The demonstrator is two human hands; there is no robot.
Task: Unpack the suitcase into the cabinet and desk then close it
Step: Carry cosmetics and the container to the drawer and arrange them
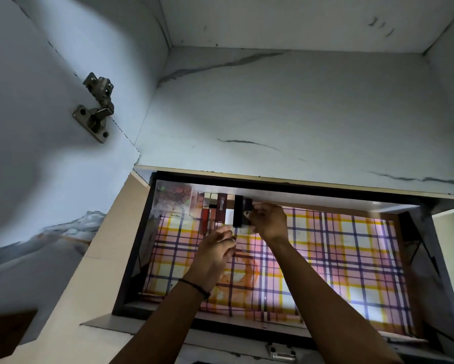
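I look down into an open drawer [131, 258] of the cabinet, lined with a plaid sheet [338, 258]. Several cosmetic tubes and small boxes [215, 208] lie in a row at the drawer's far left end. My right hand [269, 222] is at the right end of that row, fingers curled round a small dark item [247, 211] that touches the row. My left hand [216, 248] hovers just below the row with fingers loosely curled; I see nothing in it. The suitcase is out of view.
A white marbled cabinet shelf [286, 114] overhangs the back of the drawer. The cabinet door [36, 127] stands open at left with a metal hinge [97, 106]. The drawer's right side holds only the lining. A metal latch [282, 352] sits at the drawer's front edge.
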